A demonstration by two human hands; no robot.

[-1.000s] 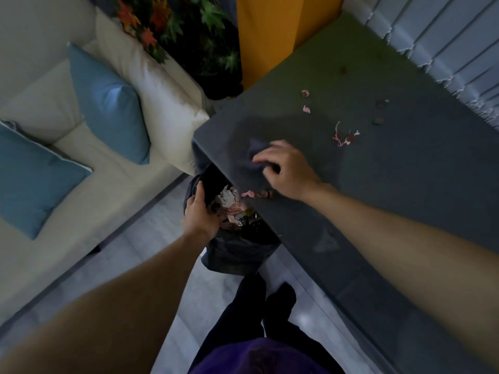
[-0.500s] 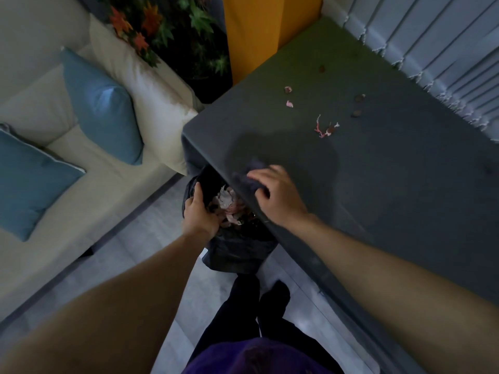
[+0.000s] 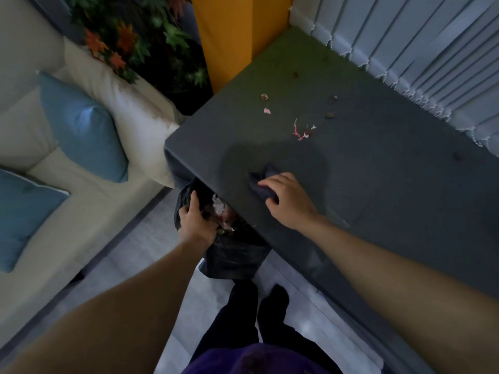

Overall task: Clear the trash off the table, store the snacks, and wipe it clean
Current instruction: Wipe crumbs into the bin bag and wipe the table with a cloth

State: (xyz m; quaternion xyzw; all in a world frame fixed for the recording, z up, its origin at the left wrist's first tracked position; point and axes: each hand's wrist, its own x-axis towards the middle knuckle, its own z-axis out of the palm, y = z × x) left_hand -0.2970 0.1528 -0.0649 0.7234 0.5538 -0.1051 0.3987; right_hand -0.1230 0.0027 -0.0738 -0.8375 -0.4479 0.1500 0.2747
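We press a crumpled dark cloth [image 3: 263,182] against the grey table [image 3: 391,190] with our right hand [image 3: 291,202]. Its fingers are curled over the cloth and bunch it under the palm, close to the table's left edge. Our left hand [image 3: 195,221] is lower, off the table's left side, with fingers and thumb closed round the rim of a black trash bag [image 3: 235,255] and holding its mouth open just below the table edge. Inside the bag we see crumpled pale and pinkish trash [image 3: 219,209]. Farther along the table, well apart from the cloth, lie pink scraps [image 3: 302,131], and two smaller pink bits [image 3: 267,111] lie to their far left. A couple of small dark bits [image 3: 330,115] lie right of those, nearer the vertical blinds [image 3: 421,55] that run along the table's right side. A yellow pillar [image 3: 237,36] stands at the table's far end, with a leafy plant [image 3: 129,41] to its left. A cream sofa [image 3: 81,201] with blue cushions [image 3: 81,128] fills the left. Our legs [image 3: 243,325] in dark trousers stand on the pale floor at the near edge.
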